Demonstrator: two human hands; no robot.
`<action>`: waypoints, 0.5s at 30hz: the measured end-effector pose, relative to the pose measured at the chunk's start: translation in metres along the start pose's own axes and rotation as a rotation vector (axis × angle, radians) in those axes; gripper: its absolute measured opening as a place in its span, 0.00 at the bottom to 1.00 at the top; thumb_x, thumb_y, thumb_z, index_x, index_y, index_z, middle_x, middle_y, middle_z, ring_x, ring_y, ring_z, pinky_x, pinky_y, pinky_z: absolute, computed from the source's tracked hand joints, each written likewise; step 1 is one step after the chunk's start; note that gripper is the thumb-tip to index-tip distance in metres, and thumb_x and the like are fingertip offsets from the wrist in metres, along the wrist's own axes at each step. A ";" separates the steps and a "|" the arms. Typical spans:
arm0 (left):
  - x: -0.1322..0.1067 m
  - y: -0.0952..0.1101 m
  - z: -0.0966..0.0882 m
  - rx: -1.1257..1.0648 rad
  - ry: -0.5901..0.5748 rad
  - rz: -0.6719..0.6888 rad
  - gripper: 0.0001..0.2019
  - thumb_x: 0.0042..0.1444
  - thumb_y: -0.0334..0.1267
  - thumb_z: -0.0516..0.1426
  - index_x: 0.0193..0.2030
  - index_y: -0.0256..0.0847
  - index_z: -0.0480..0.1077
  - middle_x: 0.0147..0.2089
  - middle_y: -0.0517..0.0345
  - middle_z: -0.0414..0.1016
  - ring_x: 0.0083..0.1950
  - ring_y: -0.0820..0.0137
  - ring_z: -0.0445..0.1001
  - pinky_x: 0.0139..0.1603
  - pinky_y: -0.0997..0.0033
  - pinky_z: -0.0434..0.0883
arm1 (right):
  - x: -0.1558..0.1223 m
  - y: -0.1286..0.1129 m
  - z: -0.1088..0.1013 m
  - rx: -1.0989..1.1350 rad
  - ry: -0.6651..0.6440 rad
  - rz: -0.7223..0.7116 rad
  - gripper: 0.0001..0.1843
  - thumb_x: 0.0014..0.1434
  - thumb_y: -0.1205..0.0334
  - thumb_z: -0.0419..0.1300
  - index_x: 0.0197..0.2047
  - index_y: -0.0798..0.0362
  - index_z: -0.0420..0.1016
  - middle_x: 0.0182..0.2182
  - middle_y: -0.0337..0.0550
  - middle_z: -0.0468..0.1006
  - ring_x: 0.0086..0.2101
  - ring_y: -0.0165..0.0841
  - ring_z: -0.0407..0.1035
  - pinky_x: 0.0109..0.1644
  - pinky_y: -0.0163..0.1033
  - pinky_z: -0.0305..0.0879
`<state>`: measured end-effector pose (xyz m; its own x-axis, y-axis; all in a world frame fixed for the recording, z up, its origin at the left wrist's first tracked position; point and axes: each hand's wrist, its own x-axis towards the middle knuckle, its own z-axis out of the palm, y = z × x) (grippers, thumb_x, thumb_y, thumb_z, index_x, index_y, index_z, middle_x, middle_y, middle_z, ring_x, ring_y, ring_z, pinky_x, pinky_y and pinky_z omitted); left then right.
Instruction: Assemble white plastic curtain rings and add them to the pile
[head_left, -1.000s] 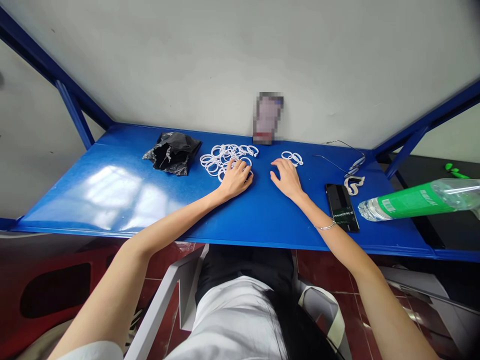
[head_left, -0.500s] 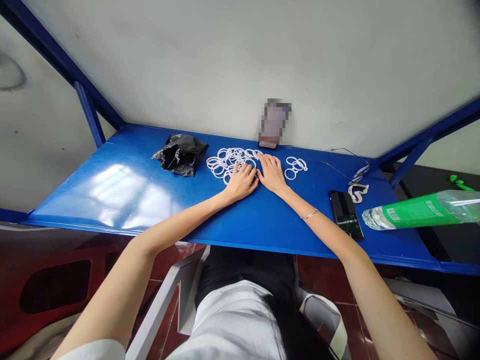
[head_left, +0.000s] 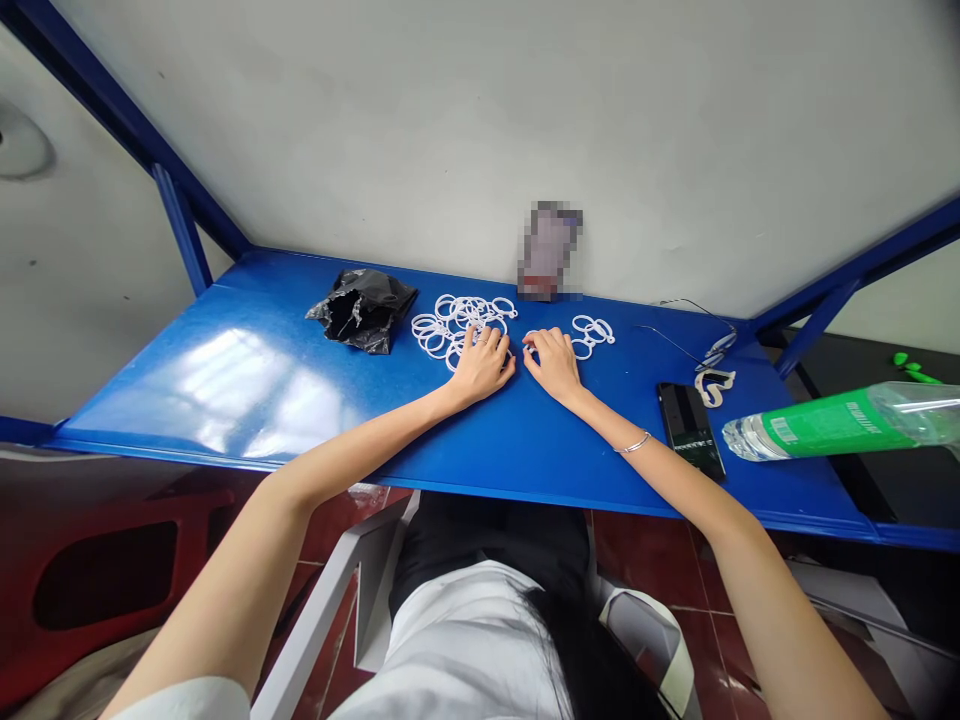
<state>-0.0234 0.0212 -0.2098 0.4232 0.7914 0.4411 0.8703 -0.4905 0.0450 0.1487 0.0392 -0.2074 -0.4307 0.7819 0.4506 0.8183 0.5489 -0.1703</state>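
On the blue table lies a pile of white plastic rings (head_left: 469,312), each with a small tab. My left hand (head_left: 481,366) rests over the pile's near right edge, fingers spread and lying on the rings, part of which it covers. To the right of it, my right hand (head_left: 553,364) has its fingers curled down over a white ring (head_left: 529,342), whose edge peeks out at the fingertips. Just beyond that hand is a smaller group of white rings (head_left: 592,330), partly hidden by it.
A crumpled black plastic bag (head_left: 364,305) sits left of the pile. A blurred-out upright device (head_left: 551,250) leans on the wall. At the right are eyeglasses (head_left: 720,350), a black phone (head_left: 691,430), a cream-coloured item (head_left: 714,388) and a green-labelled bottle (head_left: 840,420).
My right hand has drawn away from the pile, moving right and nearer to me, with a white ring at its fingers. My left hand has stayed nearly in place.
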 end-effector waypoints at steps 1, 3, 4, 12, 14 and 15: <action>0.000 0.000 0.000 0.001 0.007 0.015 0.17 0.64 0.39 0.47 0.51 0.31 0.69 0.52 0.37 0.71 0.55 0.51 0.69 0.63 0.43 0.58 | -0.004 0.000 -0.001 0.026 0.002 -0.027 0.08 0.63 0.68 0.50 0.42 0.53 0.70 0.39 0.50 0.78 0.42 0.45 0.67 0.43 0.48 0.62; 0.001 0.000 -0.001 -0.007 0.016 0.054 0.16 0.63 0.37 0.48 0.52 0.31 0.68 0.54 0.37 0.71 0.56 0.52 0.68 0.63 0.43 0.59 | -0.012 0.001 -0.005 0.088 -0.014 -0.085 0.09 0.63 0.69 0.50 0.43 0.53 0.70 0.40 0.50 0.77 0.42 0.44 0.67 0.44 0.47 0.64; 0.002 0.001 -0.001 -0.016 0.017 0.081 0.15 0.63 0.36 0.48 0.52 0.32 0.68 0.54 0.38 0.71 0.56 0.52 0.68 0.63 0.44 0.59 | -0.016 0.001 -0.007 0.110 -0.021 -0.103 0.10 0.63 0.69 0.50 0.44 0.53 0.70 0.40 0.50 0.77 0.42 0.44 0.67 0.44 0.47 0.64; 0.004 -0.001 0.001 -0.014 0.039 0.312 0.11 0.63 0.33 0.50 0.48 0.37 0.71 0.52 0.47 0.73 0.55 0.59 0.71 0.62 0.52 0.63 | -0.036 0.005 -0.021 0.344 -0.048 -0.104 0.12 0.63 0.70 0.50 0.48 0.51 0.67 0.37 0.47 0.76 0.39 0.40 0.68 0.43 0.46 0.68; 0.003 -0.002 0.002 -0.021 0.046 0.334 0.10 0.65 0.35 0.50 0.46 0.38 0.71 0.51 0.47 0.74 0.54 0.60 0.71 0.61 0.52 0.63 | -0.035 0.006 -0.022 0.456 -0.017 -0.034 0.12 0.63 0.69 0.50 0.49 0.50 0.67 0.37 0.46 0.76 0.39 0.39 0.70 0.41 0.44 0.69; 0.003 -0.002 0.001 -0.032 0.050 0.339 0.10 0.65 0.35 0.50 0.45 0.38 0.72 0.51 0.48 0.74 0.54 0.61 0.71 0.60 0.53 0.63 | -0.035 0.007 -0.023 0.520 -0.002 0.008 0.12 0.63 0.68 0.51 0.49 0.49 0.67 0.37 0.46 0.76 0.38 0.38 0.70 0.40 0.43 0.70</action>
<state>-0.0239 0.0253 -0.2098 0.6734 0.5633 0.4788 0.6738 -0.7342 -0.0839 0.1778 0.0088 -0.2046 -0.4266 0.7869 0.4459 0.5242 0.6168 -0.5872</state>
